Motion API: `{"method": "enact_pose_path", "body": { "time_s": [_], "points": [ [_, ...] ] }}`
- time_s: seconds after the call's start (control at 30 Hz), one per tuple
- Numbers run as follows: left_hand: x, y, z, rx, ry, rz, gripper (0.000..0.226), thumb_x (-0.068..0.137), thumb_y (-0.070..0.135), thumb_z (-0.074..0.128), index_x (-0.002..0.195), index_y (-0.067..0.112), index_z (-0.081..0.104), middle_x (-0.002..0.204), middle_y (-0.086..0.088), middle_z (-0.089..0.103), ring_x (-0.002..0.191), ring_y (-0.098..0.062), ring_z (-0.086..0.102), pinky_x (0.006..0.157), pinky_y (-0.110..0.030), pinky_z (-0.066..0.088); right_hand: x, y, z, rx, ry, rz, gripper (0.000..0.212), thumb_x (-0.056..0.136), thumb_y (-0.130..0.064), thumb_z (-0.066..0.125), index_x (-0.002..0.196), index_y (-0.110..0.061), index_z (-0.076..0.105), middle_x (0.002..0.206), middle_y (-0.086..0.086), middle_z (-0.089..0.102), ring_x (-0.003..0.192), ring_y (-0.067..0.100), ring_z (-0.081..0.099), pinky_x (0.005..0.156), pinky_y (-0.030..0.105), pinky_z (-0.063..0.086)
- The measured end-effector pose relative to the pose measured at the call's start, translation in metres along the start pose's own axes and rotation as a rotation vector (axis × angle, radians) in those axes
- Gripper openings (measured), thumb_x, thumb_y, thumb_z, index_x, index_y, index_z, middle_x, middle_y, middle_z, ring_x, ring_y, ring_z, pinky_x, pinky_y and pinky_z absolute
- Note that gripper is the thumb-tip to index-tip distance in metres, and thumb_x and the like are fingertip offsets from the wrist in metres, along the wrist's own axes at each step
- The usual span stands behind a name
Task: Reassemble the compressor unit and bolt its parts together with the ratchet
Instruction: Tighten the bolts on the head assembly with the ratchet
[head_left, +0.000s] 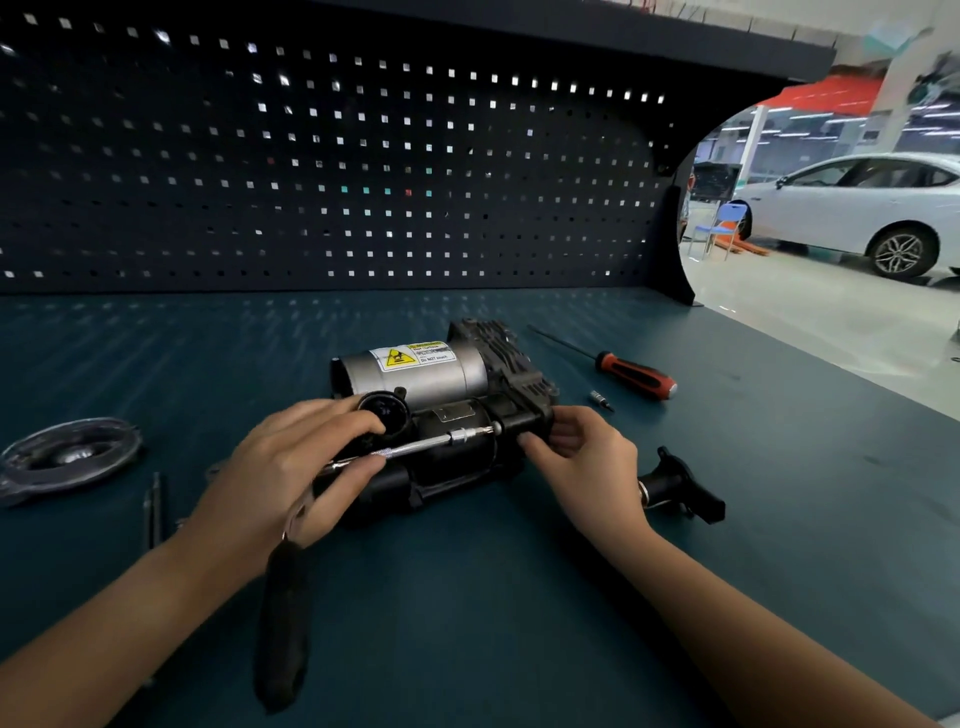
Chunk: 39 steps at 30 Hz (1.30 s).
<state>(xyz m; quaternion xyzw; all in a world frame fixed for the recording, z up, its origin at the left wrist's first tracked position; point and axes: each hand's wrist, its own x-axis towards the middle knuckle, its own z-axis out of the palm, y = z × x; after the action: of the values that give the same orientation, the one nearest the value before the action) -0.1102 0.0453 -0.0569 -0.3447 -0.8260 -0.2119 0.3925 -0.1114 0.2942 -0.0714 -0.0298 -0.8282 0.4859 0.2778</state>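
Note:
The compressor unit (441, 400) lies on the blue-green bench, with a silver cylinder carrying a yellow warning label and a black body in front. My left hand (291, 462) grips the ratchet (415, 447). Its silver extension runs right to a bolt on the unit's black end block, and its black handle (283, 618) hangs down toward me. My right hand (576, 457) holds the right end of the unit, fingers curled round the black block near the socket tip.
A red-and-black screwdriver (631, 374) and a small bit (601, 400) lie at the right rear. A black fitting (680, 486) sits right of my right hand. A round metal bracket (67, 457) and a thin rod (155, 509) lie at left. A pegboard (332, 166) backs the bench.

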Motion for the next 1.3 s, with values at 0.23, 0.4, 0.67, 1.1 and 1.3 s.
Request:
{"method": "enact_pose_path", "body": {
  "time_s": [0.23,0.4,0.67,1.1,1.3],
  "points": [
    [-0.007,0.000,-0.002,0.080,-0.033,0.025,0.040,0.092,0.048,0.040,0.108,0.015,0.057,0.112,-0.006,0.064,0.103,-0.019,0.052,0.085,-0.032,0.044,0.001,-0.002,-0.001,0.008,-0.072,-0.016,0.045,0.078,-0.019,0.072,0.117,-0.025,0.050,0.091,-0.007,0.061,0.088,0.009,0.061,0.084,0.023,0.047],
    [-0.010,0.011,-0.001,0.069,0.007,-0.028,0.028,0.087,0.036,0.049,0.109,0.019,0.053,0.117,-0.006,0.064,0.098,-0.021,0.063,0.080,-0.034,0.050,0.007,-0.003,-0.003,-0.175,-0.139,-0.109,0.058,0.078,-0.024,0.067,0.133,-0.022,0.049,0.102,-0.005,0.040,0.097,0.009,0.046,0.081,0.007,0.026],
    [-0.008,0.013,-0.001,0.167,0.067,0.070,0.025,0.086,0.027,0.053,0.104,0.011,0.058,0.109,-0.013,0.067,0.085,-0.025,0.065,0.078,-0.034,0.046,0.006,-0.001,-0.004,-0.105,-0.203,-0.189,0.066,0.074,-0.022,0.074,0.132,-0.015,0.045,0.127,-0.009,0.036,0.105,-0.008,0.032,0.090,0.000,0.025],
    [-0.012,0.018,-0.003,0.102,-0.011,-0.091,0.041,0.084,0.031,0.050,0.107,0.001,0.067,0.117,-0.012,0.063,0.096,-0.029,0.067,0.074,-0.043,0.056,0.011,-0.002,-0.006,-0.062,-0.166,-0.089,0.078,0.062,-0.029,0.086,0.130,-0.012,0.052,0.112,0.001,0.055,0.104,0.013,0.054,0.091,0.019,0.040],
    [-0.017,0.006,-0.008,-0.012,-0.030,-0.087,0.044,0.083,0.033,0.052,0.114,0.003,0.063,0.113,-0.009,0.063,0.103,-0.011,0.056,0.091,-0.017,0.041,0.001,-0.002,-0.010,-0.100,-0.130,-0.104,0.074,0.056,-0.037,0.087,0.120,-0.014,0.057,0.100,-0.008,0.051,0.094,0.008,0.052,0.085,0.018,0.040]
  ]
}}
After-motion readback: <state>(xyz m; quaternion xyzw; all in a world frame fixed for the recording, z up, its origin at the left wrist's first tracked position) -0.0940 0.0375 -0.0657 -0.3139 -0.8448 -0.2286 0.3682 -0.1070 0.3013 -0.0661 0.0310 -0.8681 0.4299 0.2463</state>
